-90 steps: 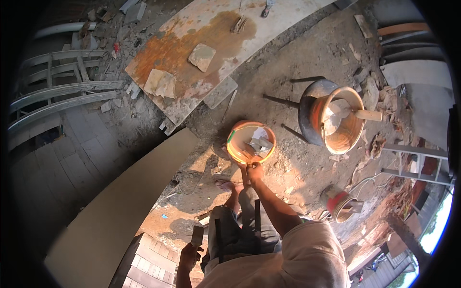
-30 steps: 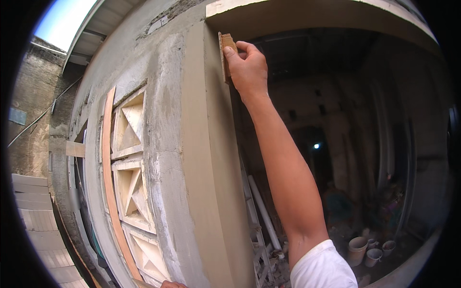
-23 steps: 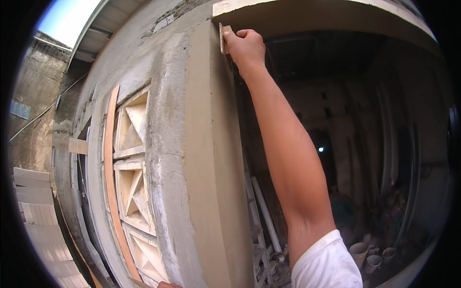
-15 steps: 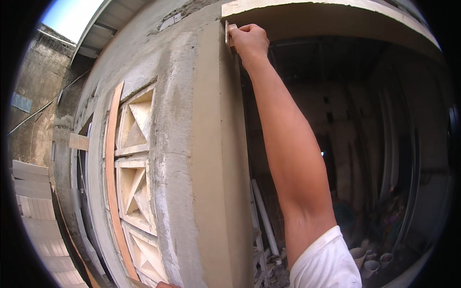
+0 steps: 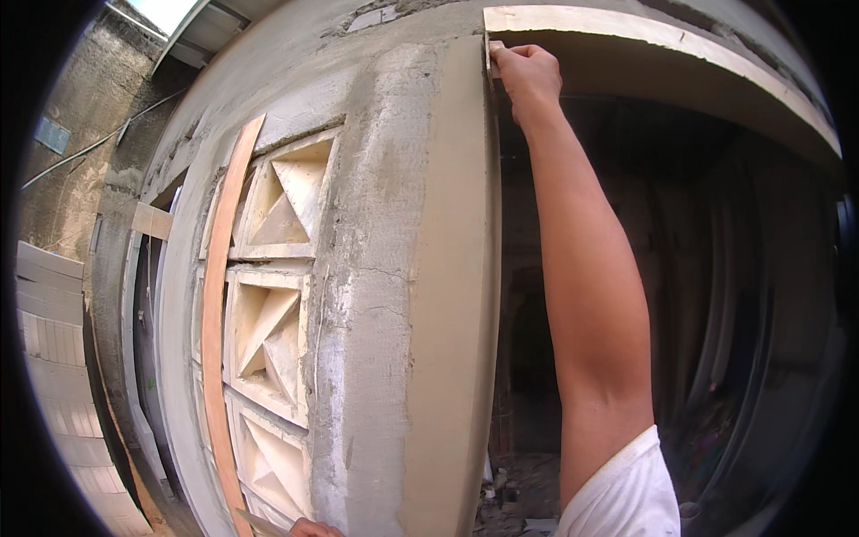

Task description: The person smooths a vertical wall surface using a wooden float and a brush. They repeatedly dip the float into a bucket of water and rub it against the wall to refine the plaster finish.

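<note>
My right hand (image 5: pixel 534 79) is raised to the top corner of the doorway, closed around the grip of a small flat float (image 5: pixel 494 64). The float's thin plate lies against the inner side of the door jamb, just below the lintel (image 5: pixel 626 24); my fingers cover part of it. Smooth tan plaster (image 5: pixel 452 268) coats the jamb's front face beside older grey render (image 5: pixel 371 268). At the lower edge only the top of my left hand (image 5: pixel 315 529) shows, closed by a thin flat tool (image 5: pixel 261 523) whose kind I cannot make out.
Left of the jamb is a column of pale vent blocks (image 5: pixel 268 336) with a wooden batten (image 5: pixel 216 313) standing along it. Beyond the doorway lies a dark room with rubble (image 5: pixel 519 492) on its floor. Stacked pale panels (image 5: pixel 54 340) are at far left.
The view has shifted, so the wall and doorway sit further right. The float was edge-out at the jamb's corner and now lies closer in against the inner side. My left hand shows slightly more.
</note>
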Action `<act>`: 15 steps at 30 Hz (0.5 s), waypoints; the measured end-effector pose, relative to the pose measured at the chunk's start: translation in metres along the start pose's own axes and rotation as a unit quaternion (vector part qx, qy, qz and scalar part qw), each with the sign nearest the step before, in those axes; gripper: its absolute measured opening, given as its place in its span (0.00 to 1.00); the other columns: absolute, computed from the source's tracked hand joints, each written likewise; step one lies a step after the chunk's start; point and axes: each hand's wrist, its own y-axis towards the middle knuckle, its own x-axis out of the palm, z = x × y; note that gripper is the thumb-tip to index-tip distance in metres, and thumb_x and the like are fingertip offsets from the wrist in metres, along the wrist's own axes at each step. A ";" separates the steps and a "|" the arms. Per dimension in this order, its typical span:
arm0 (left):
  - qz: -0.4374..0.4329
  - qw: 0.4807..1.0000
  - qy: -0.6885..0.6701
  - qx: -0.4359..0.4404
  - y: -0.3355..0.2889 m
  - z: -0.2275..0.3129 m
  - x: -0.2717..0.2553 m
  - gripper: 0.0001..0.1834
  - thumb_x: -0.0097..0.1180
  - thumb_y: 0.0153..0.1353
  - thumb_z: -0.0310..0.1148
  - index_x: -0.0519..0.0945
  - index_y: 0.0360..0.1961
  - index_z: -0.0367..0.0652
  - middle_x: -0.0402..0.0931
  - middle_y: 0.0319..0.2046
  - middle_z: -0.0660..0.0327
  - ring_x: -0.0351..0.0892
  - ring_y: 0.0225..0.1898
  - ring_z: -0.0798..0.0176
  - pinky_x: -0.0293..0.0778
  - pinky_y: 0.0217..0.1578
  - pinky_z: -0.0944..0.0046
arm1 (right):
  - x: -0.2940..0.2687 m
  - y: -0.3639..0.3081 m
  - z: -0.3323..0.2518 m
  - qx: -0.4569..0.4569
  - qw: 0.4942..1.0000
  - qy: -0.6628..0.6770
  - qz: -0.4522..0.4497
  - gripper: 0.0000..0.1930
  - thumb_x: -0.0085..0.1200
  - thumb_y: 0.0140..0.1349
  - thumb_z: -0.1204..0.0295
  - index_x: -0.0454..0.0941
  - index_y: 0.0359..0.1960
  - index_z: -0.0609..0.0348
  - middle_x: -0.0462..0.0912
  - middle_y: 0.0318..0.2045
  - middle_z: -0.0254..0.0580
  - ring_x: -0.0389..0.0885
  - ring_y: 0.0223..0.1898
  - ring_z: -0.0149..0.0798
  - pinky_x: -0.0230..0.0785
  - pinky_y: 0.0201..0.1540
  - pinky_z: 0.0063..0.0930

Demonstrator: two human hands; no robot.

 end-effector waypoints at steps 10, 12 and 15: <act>-0.009 1.000 0.009 -0.010 0.003 0.005 0.000 0.19 0.66 0.66 0.45 0.73 0.33 0.42 0.71 0.20 0.61 0.71 0.17 0.66 0.74 0.18 0.66 | 0.007 0.006 0.001 -0.037 0.997 -0.071 0.012 0.16 0.71 0.54 0.56 0.88 0.35 0.56 0.89 0.34 0.39 0.85 0.36 0.35 0.76 0.41 0.32; -0.009 1.000 0.013 -0.013 0.004 0.004 -0.002 0.19 0.66 0.66 0.45 0.73 0.33 0.42 0.71 0.20 0.61 0.71 0.17 0.66 0.74 0.18 0.66 | 0.009 0.011 -0.002 -0.033 0.995 -0.090 0.003 0.16 0.71 0.54 0.56 0.88 0.34 0.56 0.89 0.34 0.39 0.85 0.37 0.35 0.76 0.43 0.33; -0.008 1.000 0.008 -0.015 0.004 0.007 0.001 0.19 0.66 0.66 0.45 0.73 0.33 0.43 0.71 0.19 0.61 0.70 0.17 0.67 0.74 0.17 0.66 | 0.011 0.012 -0.001 -0.010 0.996 -0.091 0.007 0.16 0.71 0.54 0.56 0.88 0.34 0.55 0.89 0.34 0.39 0.86 0.38 0.35 0.77 0.44 0.33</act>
